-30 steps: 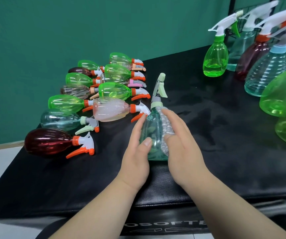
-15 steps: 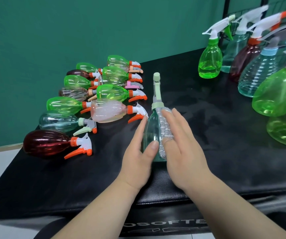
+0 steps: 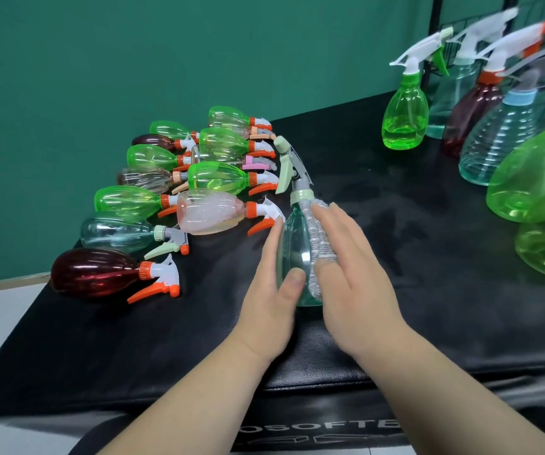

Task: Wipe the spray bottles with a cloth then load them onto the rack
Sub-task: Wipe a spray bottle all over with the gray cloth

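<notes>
A clear teal spray bottle (image 3: 292, 254) with a pale green trigger head stands upright on the black mat, in the middle of the view. My left hand (image 3: 271, 307) grips its left side, with the thumb across the front. My right hand (image 3: 356, 274) holds a grey cloth (image 3: 318, 238) against the bottle's right side, from the neck down to near the base. The black wire rack (image 3: 435, 37) stands at the far right, with several upright bottles hanging from or standing at it, among them a green bottle (image 3: 404, 116).
Several spray bottles lie on their sides in rows at the left, the nearest a dark red bottle (image 3: 93, 272). Large green bottles (image 3: 533, 178) crowd the right edge. The black mat (image 3: 428, 257) covers the table, and a green wall rises behind it.
The teal bottle has turned about its upright axis between my hands, so its trigger head now points left. The cloth stays pressed on the bottle's right side.
</notes>
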